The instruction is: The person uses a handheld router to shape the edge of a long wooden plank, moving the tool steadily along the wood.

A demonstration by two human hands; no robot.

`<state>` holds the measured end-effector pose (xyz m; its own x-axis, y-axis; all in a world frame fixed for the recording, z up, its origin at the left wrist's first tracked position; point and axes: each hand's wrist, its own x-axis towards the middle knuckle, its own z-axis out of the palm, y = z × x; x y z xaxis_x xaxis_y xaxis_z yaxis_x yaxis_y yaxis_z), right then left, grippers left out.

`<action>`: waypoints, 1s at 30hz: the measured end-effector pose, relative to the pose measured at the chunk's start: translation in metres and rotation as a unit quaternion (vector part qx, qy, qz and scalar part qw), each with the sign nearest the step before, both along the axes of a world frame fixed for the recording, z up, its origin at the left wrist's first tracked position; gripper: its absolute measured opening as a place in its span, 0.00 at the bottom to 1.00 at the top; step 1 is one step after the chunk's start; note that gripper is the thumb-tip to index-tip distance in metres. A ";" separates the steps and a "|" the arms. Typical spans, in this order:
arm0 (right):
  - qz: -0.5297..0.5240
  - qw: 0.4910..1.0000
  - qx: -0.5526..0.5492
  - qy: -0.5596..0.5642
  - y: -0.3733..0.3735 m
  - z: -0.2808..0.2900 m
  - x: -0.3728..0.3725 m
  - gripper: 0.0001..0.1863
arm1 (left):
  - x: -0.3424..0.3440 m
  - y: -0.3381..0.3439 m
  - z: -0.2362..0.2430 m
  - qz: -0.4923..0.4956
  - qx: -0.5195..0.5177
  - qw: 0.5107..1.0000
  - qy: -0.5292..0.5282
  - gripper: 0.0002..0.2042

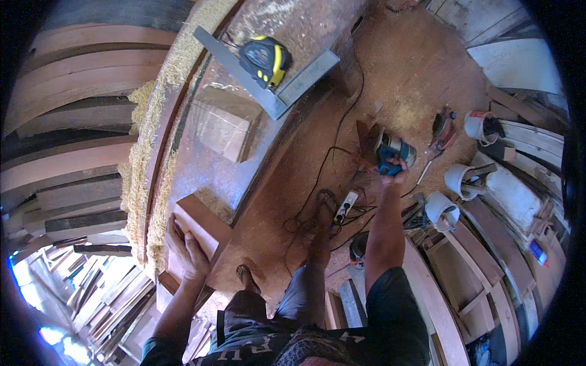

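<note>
My left hand (pixel 187 250) lies with its fingers stretched out along a reddish-brown wooden block (pixel 204 224) at the near end of the workbench (pixel 210 177). My right hand (pixel 395 172) is wrapped round the handle of a blue and silver corded power tool (pixel 392 152), held out to the right over the floor; its exact kind is hard to make out. Farther up the bench lie a metal try square (pixel 244 76) and, inside its corner, a black and yellow tape measure (pixel 265 61). Another wooden block (pixel 223 128) rests between the square and my left hand.
Pale shavings (pixel 146 158) heap along the bench's left edge, beside stacked boards (pixel 79 165). On the dusty floor are a white power strip (pixel 346 207), a looping black cord (pixel 334 146) and an orange-black tool (pixel 442 131). White buckets (pixel 461 181) and timber line the right.
</note>
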<state>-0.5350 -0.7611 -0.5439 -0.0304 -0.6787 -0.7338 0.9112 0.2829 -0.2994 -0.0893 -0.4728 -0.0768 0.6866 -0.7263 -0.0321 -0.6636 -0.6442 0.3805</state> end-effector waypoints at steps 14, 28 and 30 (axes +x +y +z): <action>0.188 0.964 0.179 0.055 0.087 -0.045 -0.023 0.16 | -0.023 0.001 0.011 0.080 0.023 0.996 0.022 0.38; 0.567 0.633 0.022 0.528 0.124 0.108 0.008 0.34 | -0.007 -0.008 0.027 0.034 0.005 0.999 -0.030 0.30; 0.570 0.694 0.092 0.429 0.126 0.144 0.026 0.28 | -0.009 -0.002 0.027 0.051 0.010 0.998 -0.036 0.30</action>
